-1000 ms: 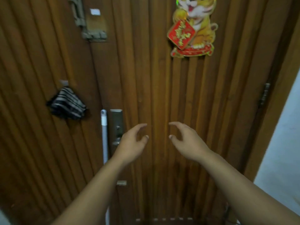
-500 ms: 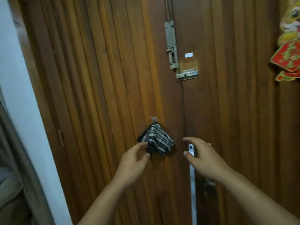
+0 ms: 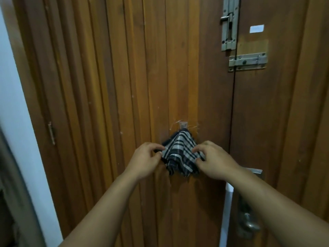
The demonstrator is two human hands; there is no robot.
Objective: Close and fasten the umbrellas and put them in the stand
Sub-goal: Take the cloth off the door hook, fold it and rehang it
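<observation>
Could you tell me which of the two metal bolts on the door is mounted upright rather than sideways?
The upper bolt is the upright one: it runs vertically along the door's edge. The lower bolt, just beneath it, lies horizontally across the seam between the two door leaves.

Pretty dim, warm indoor light, no obvious source in view. The door [image 3: 178,68] planks bow outward toward the edges, typical wide-angle warp. The centre is reasonably sharp, and the plaid cloth [image 3: 181,154] reads fine, but the near bottom corners go soft and murky. The white wall [image 3: 16,122] at left looks bluish and flat. Faint sheen on the bolt [image 3: 229,24], no real glare.
</observation>
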